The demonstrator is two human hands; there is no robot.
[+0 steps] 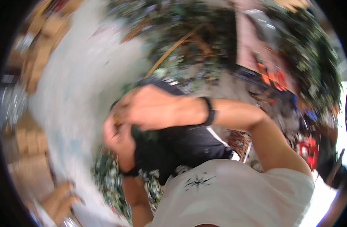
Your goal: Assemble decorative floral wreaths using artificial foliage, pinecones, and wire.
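Green-leaved branches (217,32) spread beyond the bare left hand (121,140) and right hand (152,108), meeting at a small yellow-brown piece (117,120); whether they pinch it, I cannot tell.

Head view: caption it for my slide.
Bare left hand and bare right hand close together, blurred, with green leafy foliage beyond.

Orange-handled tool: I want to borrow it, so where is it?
In the head view, the orange-handled tool lies at upper right on the pink surface, just left of a red item and beyond the right hand.
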